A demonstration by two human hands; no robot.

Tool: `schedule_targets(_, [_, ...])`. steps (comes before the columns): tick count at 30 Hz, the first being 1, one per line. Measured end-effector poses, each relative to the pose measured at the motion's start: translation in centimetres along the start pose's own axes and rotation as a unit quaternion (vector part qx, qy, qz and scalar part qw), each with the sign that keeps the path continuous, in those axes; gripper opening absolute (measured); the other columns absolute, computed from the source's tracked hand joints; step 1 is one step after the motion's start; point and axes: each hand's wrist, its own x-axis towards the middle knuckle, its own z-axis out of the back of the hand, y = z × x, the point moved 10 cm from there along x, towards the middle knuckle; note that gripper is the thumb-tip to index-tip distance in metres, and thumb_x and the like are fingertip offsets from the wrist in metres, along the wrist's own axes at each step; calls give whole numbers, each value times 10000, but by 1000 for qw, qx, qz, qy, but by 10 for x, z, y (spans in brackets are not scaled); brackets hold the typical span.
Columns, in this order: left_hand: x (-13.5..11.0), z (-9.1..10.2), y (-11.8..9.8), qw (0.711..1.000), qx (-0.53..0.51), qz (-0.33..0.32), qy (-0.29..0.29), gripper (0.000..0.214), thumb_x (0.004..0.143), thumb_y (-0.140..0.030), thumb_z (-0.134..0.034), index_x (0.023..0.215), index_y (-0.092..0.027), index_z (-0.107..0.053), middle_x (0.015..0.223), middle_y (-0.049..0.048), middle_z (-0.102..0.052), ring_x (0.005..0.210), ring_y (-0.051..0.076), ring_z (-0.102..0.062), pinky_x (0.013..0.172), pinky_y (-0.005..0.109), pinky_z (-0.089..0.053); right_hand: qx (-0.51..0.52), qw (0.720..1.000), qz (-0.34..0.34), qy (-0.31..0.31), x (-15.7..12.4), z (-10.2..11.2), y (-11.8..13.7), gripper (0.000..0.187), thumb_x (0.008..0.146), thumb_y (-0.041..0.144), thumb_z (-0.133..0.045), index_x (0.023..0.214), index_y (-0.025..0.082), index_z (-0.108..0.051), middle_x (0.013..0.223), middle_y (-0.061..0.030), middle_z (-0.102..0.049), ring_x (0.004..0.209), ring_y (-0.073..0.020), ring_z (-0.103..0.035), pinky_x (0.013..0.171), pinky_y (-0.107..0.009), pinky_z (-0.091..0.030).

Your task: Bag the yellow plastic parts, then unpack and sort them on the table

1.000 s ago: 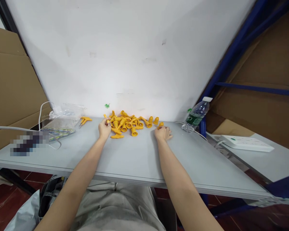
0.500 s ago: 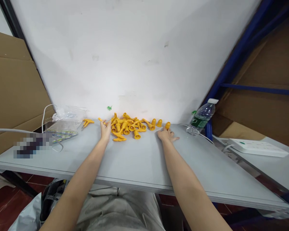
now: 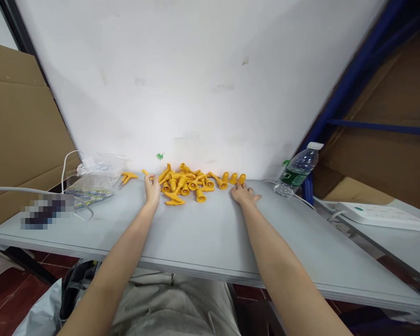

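Note:
My left hand (image 3: 152, 190) is closed on a corkscrew (image 3: 145, 172); its yellow handle end and a bit of metal spiral show past the fingers. It is just left of a pile of yellow corkscrews and hollow caps (image 3: 182, 181) against the white panel. My right hand (image 3: 244, 193) rests low on the table, thumb and forefinger at the base of a yellow cap (image 3: 242, 178), its other fingers spread to the right. That cap stands upright at the right end of a short row, beside another cap (image 3: 233, 178). One more corkscrew (image 3: 129, 176) lies apart on the left.
Clear plastic bags (image 3: 101, 170) and a white cable (image 3: 63, 172) lie on the left of the grey table (image 3: 203, 233). A water bottle (image 3: 297, 171) leans at the back right. A white power strip (image 3: 381, 217) sits on the surface beyond. Cardboard (image 3: 21, 121) stands at left.
My right hand has moved the yellow cap slightly back and left, in line with the other two. My left hand stays nearly still with the corkscrew. The view has shifted slightly.

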Motion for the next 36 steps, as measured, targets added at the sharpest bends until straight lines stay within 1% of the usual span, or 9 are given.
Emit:
schedule_targets(3, [-3, -2, 4, 999, -6, 50, -1, 253, 802, -240, -576, 1045, -206, -514, 928, 16, -524, 810, 127, -567, 713, 239, -476, 1, 999, 16, -34, -5, 9, 5, 523, 953, 277, -255, 1408, 182, -494, 1526, -149, -403, 1391, -355, -338, 1077, -686, -213])
schedule_targets(8, [1, -1, 9, 999, 40, 32, -9, 320, 796, -124, -515, 1101, -212, -553, 1026, 44, -549, 977, 152, -582, 877, 277, -491, 21, 987, 128, -93, -21, 26, 36, 463, 954, 260, -293, 1294, 137, -582, 1351, -174, -567, 1267, -312, -479, 1032, -513, -376])
schedule_targets(12, [7, -1, 14, 998, 63, -8, -8, 427, 761, -32, -476, 1140, -206, -571, 1160, 77, -546, 1037, 158, -587, 983, 320, -464, 47, 977, 202, -51, -33, 16, 63, 491, 990, 395, -285, 1375, 225, -537, 1412, -127, -533, 1308, -317, -447, 1024, -506, -388])
schedule_targets(15, [16, 0, 13, 995, 93, -33, 4, 491, 716, 6, -479, 1153, -190, -588, 1194, 97, -537, 1011, 168, -609, 988, 328, -466, 38, 977, 209, -14, -38, 5, 73, 477, 981, 410, -337, 1400, 269, -517, 1438, -116, -509, 1307, -330, -445, 1015, -528, -385])
schedule_targets(18, [32, 10, 9, 986, 158, -49, 1, 534, 659, 26, -491, 1138, -175, -613, 1171, 106, -551, 1118, 214, -584, 1034, 353, -436, 29, 979, 203, -17, -42, 5, 76, 432, 969, 338, -374, 1353, 247, -551, 1388, -138, -539, 1259, -335, -483, 999, -520, -386])
schedule_targets(22, [58, 27, 4, 955, 285, -79, 33, 548, 639, 22, -476, 1122, -178, -641, 1202, 124, -578, 1237, 274, -520, 1086, 398, -397, 47, 979, 197, -29, -45, 11, 75, 352, 951, 260, -383, 1230, 205, -591, 1287, -160, -580, 1186, -330, -524, 992, -507, -375])
schedule_targets(26, [76, 45, 12, 893, 437, -74, 77, 480, 671, 8, -463, 1083, -138, -661, 1306, 168, -548, 1257, 310, -510, 1087, 416, -388, 64, 981, 182, -31, -45, 14, 71, 313, 930, 215, -379, 1186, 190, -557, 1234, -179, -576, 1157, -331, -526, 973, -492, -383])
schedule_targets(30, [82, 55, 25, 843, 523, -47, 113, 495, 705, 21, -463, 1152, -111, -631, 1425, 182, -488, 1331, 306, -459, 1110, 420, -361, 75, 984, 160, -30, -44, 14, 67, 297, 932, 202, -390, 1205, 164, -501, 1253, -196, -562, 1166, -324, -525, 967, -465, -391])
schedule_targets(36, [88, 64, 37, 824, 554, 3, 121, 558, 739, -15, -491, 1275, -148, -570, 1533, 173, -384, 1430, 317, -331, 1147, 576, -258, 44, 988, 143, -42, -45, 16, 65, 394, 949, 297, -428, 1290, 107, -482, 1289, -246, -564, 1235, -364, -485, 1007, -514, -349])
